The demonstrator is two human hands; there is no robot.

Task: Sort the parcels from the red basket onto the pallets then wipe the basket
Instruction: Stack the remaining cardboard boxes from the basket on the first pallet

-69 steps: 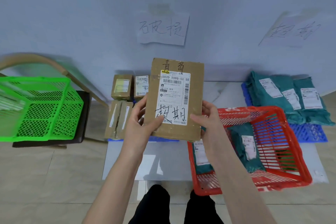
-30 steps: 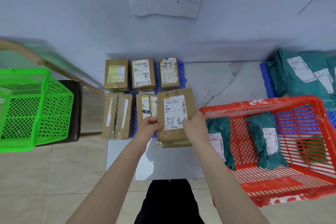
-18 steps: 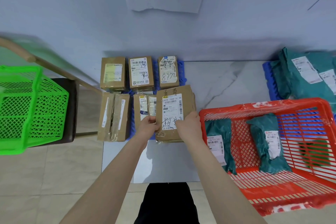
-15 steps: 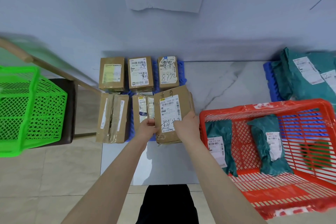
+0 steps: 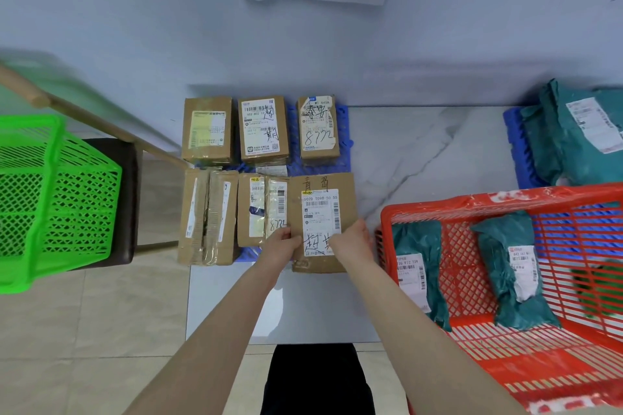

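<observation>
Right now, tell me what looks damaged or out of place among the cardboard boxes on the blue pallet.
The front-left box has a split, crumpled seam down its top. The back-right box carries a torn, ragged label. The large box gripped by the left hand and right hand overhangs the blue pallet's near edge.

**Your worktop and what rests on it**

The white marbled worktop (image 5: 404,152) in front of you carries a blue pallet (image 5: 343,131) at the back left, a second blue pallet (image 5: 514,145) at the far right, and the red basket (image 5: 472,200) at the near right, with bare marble between them. Six cardboard boxes (image 5: 207,130) lie flat in two rows on the left pallet, the front right box (image 5: 323,185) nearest the basket. Teal mailer bags (image 5: 573,138) are heaped on the right pallet. Beige floor tiles (image 5: 101,330) show to your left and along the near edge.
</observation>
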